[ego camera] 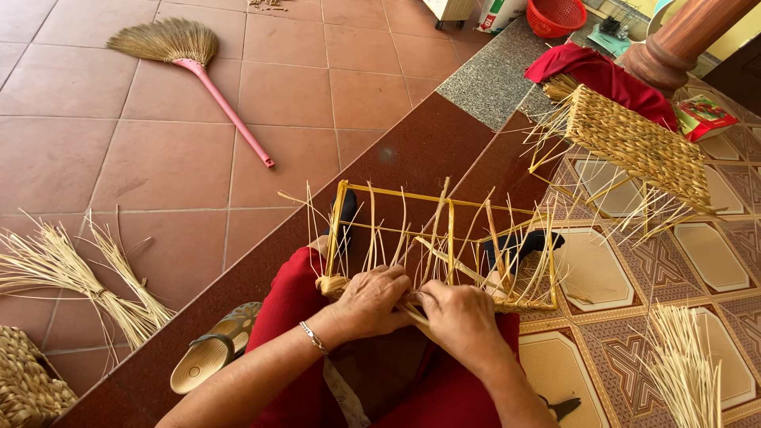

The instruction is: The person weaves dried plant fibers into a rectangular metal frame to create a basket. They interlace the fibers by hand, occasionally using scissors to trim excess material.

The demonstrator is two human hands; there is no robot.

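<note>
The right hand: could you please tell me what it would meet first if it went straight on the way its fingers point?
The right hand points left, toward the left hand. It would meet the straw strands pinched between them at once, then the left hand's fingers, as far as depth shows.

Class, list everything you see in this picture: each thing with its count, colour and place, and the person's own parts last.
basket frame: one, yellow, on the lap, partly woven
woven panel: one, tan, upper right on the patterned floor
broom: one, straw head, pink handle, upper left tiles
straw bundles: two, pale, left tiles and lower right
sandal: one, tan, lower left
red cloth: one, behind the panel
plastic basket: one, red, top edge
bracelet: one, silver, left wrist
left hand: on the frame's near edge
right hand: gripping straw strands
</note>
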